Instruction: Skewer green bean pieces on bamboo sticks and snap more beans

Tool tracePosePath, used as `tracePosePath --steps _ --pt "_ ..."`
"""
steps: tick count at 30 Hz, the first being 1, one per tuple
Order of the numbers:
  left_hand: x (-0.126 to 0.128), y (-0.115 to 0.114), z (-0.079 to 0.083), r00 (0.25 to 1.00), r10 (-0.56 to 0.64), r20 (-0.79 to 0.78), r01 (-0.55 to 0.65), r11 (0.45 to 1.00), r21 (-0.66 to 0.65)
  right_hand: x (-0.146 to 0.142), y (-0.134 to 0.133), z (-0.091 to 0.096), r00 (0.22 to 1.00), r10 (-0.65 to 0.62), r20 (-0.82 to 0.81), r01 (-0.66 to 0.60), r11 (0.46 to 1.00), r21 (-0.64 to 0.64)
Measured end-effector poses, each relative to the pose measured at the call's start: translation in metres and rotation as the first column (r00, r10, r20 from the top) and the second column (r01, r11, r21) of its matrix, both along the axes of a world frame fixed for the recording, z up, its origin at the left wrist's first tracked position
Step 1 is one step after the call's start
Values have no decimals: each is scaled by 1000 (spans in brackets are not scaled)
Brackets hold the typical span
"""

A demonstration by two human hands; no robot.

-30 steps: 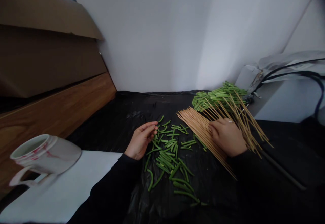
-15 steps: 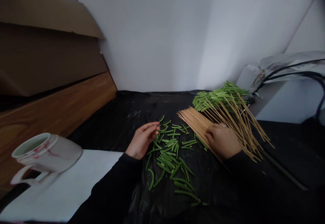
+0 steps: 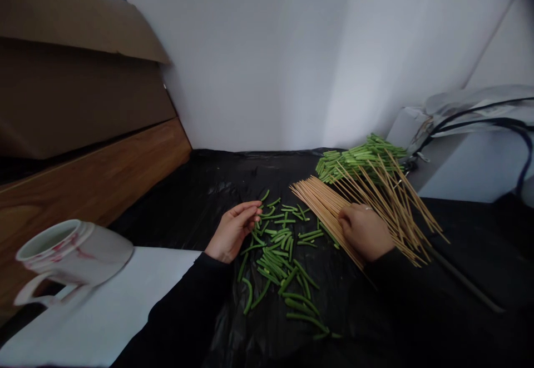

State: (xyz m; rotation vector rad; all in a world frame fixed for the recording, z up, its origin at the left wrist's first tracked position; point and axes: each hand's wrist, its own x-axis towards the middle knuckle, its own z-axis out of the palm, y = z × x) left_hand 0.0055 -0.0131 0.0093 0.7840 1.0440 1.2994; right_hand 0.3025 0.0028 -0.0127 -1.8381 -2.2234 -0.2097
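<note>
Surface under a crinkled black plastic sheet point(image 3: 179, 201), white wall behind. Far left: brown cardboard boxes point(image 3: 70, 95) above a wooden ledge point(image 3: 83, 184); white ceramic mug with red stains point(image 3: 75, 257) on a white paper sheet point(image 3: 95, 312). Next, left hand point(image 3: 233, 230): fingers loosely curled, no pinch, nothing visible held, fingertips point(image 3: 254, 215) just beside scattered cut green bean pieces point(image 3: 279, 262). Then a loose fan of long thin bamboo skewers point(image 3: 321, 207) on the plastic. Right hand point(image 3: 365, 232) pressed palm-down on them, fingers together, ring on one finger. Behind the skewers, a heap of cut green beans point(image 3: 359, 159), partly under them. Far right: grey plastic bag point(image 3: 471, 104), black cables point(image 3: 479, 120).
</note>
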Motion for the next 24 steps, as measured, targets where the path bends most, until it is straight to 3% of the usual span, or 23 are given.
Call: tracePosePath --steps 10,17,24 --pt "-1 0 -1 1000 -3 -3 2 1000 -8 -5 -1 -2 979 -95 183 78 992 97" --pt "-1 1 -1 1000 -14 -8 14 1000 -4 -3 -2 -2 982 -108 156 90 989 118" --pt "-1 2 -1 1000 -11 -12 11 1000 -8 -4 -2 2 997 -31 64 29 999 39"
